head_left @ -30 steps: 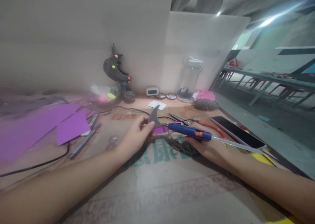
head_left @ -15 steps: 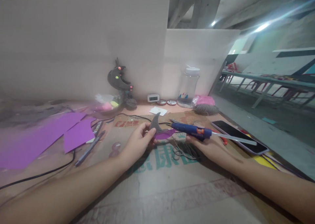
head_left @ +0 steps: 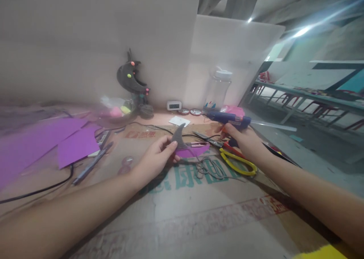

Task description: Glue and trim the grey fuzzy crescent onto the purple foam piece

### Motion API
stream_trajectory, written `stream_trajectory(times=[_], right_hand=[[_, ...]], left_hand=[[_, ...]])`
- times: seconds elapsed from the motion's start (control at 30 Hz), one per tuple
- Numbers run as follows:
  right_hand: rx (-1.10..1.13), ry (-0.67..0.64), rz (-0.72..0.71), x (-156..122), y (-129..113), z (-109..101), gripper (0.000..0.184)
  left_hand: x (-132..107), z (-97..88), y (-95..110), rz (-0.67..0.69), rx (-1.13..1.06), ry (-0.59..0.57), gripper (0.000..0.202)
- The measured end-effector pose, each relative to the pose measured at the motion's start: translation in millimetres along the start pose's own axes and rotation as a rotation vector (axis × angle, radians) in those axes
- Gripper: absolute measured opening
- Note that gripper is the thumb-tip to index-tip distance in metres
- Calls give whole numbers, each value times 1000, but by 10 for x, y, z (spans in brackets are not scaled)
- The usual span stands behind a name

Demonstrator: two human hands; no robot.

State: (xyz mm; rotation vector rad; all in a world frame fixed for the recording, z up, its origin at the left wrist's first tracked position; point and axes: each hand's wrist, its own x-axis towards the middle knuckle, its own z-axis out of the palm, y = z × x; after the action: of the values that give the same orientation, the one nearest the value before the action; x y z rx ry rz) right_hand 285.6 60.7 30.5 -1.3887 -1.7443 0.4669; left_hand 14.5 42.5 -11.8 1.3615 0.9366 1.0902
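Operating from afar, I had the left hand (head_left: 156, 154) pinching the gray crescent (head_left: 178, 135) over the printed cardboard (head_left: 170, 221) and the right hand (head_left: 245, 139) gripping the blue hot-glue gun (head_left: 226, 117), whose nozzle (head_left: 203, 113), I judged, was best held clear of the pinching fingertips (head_left: 172, 146).

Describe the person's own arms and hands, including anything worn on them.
The left hand and right hand are ungloved, with no watch, bracelet or ring visible, though some fingers are partly hidden. No sleeve shows on the left forearm or right forearm within the frame, nor any clear marking.
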Motion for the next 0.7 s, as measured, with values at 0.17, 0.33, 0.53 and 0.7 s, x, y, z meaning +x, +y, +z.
stream_trajectory(times=[0.17,0.33,0.53,0.7], right_hand=[[-261,9,48,509,72,160,38],[-260,-88,23,1055,214,485,29],[-263,-150,45,1301,305,781,29],[-320,-164,53,1319,358,751,28]], left_hand=[[23,-5,-34,-1,14,-20,14],[26,-9,-38,16,73,-21,14],[47,-13,-6,-8,34,-10,10],[80,-42,-41,-61,-28,-1,21]])
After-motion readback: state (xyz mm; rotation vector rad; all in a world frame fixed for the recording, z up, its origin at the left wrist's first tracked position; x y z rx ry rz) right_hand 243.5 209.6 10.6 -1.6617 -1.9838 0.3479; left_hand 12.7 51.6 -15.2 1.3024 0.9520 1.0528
